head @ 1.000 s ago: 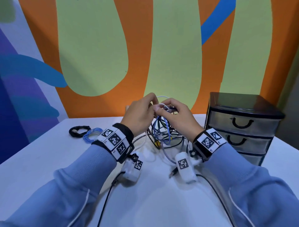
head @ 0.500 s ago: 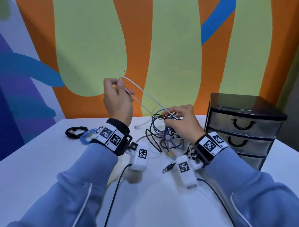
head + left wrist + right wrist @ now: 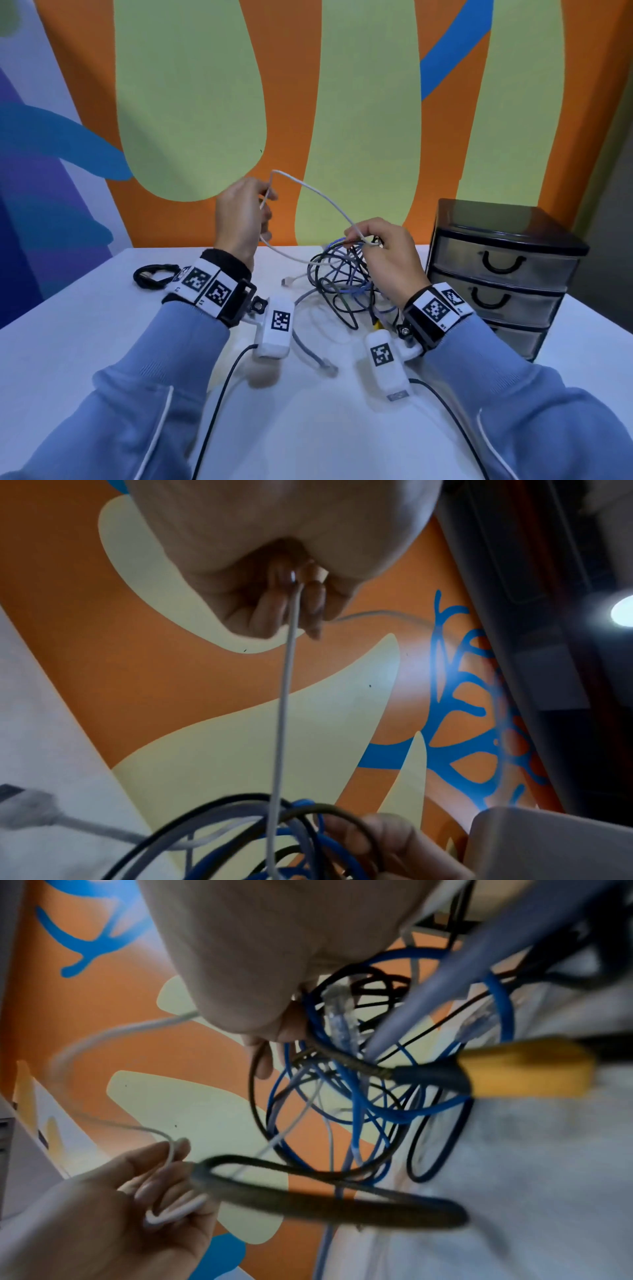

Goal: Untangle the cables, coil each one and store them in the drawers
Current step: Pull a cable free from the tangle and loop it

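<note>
White table; black three-drawer unit at its right edge, drawers all shut. Cable tangle of blue, black and grey leads sits mid-table near the far edge, just left of the unit. Right hand grips the tangle's top. Left hand, raised, pinches the white cable, which runs to the tangle. Coiled black cable far-left.

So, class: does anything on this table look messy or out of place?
Yes. The knot of cables beside the drawers is still snarled; the right hand grips it while the left hand pulls out a white cable.
</note>
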A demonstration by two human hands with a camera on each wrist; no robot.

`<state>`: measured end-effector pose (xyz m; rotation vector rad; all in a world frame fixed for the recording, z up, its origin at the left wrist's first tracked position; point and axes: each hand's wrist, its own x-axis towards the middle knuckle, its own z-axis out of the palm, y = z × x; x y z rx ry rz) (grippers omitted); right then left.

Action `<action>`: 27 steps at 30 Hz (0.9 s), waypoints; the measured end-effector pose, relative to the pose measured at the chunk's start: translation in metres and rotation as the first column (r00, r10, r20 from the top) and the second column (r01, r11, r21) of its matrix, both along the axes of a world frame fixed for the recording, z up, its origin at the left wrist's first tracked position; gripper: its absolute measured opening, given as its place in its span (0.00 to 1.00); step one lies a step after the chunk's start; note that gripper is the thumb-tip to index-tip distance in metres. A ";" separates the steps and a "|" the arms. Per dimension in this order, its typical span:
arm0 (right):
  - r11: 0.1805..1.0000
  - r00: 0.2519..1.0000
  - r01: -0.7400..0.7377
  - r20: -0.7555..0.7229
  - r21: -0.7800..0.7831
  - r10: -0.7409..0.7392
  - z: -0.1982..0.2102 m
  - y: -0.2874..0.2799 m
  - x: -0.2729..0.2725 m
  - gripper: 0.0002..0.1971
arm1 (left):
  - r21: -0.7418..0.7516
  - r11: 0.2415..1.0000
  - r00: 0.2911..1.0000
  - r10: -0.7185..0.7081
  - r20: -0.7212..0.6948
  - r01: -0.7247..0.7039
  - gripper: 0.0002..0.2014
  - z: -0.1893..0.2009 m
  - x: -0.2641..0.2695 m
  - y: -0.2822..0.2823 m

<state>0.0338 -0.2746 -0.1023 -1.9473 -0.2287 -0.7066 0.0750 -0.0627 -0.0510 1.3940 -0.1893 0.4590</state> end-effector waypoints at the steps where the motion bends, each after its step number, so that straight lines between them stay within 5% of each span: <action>1: 0.999 1.000 -0.012 -0.025 0.031 0.013 0.001 0.000 -0.001 0.22 | -0.013 0.997 0.997 -0.072 -0.015 0.072 0.19 0.000 -0.003 -0.001; 5: 0.998 0.999 0.017 -0.043 0.061 -0.014 -0.001 -0.002 0.003 0.12 | -0.007 0.914 0.904 -0.402 -0.147 0.406 0.33 0.004 -0.010 0.003; 8: 0.994 0.999 0.031 -0.031 0.102 -0.028 -0.003 -0.002 0.007 0.09 | 0.116 0.855 0.854 -0.476 -0.210 0.506 0.38 0.003 -0.015 0.002; 14: 0.999 0.999 -0.013 0.036 0.042 0.012 -0.009 -0.007 0.010 0.09 | 0.161 0.747 0.762 -0.645 -0.058 0.645 0.36 0.016 -0.037 -0.002; 16: 1.000 0.999 -0.004 0.050 0.012 0.003 -0.009 -0.007 0.010 0.12 | 0.392 0.732 0.799 -0.601 -0.011 0.557 0.33 0.023 -0.046 0.000; 20: 0.990 0.992 0.111 0.071 -0.087 -0.105 -0.010 -0.006 0.014 0.17 | 0.817 0.557 0.899 -0.421 0.120 0.152 0.32 0.026 -0.063 -0.010; 24: 0.956 0.969 0.247 0.039 -0.159 -0.244 -0.009 -0.004 0.016 0.10 | 0.796 0.585 0.886 -0.275 0.374 -0.154 0.26 0.027 -0.066 -0.022; 27: 0.930 0.949 0.300 -0.034 -0.214 -0.314 -0.005 -0.002 0.014 0.04 | 0.829 0.560 0.888 -0.382 0.257 0.001 0.33 0.030 -0.074 -0.027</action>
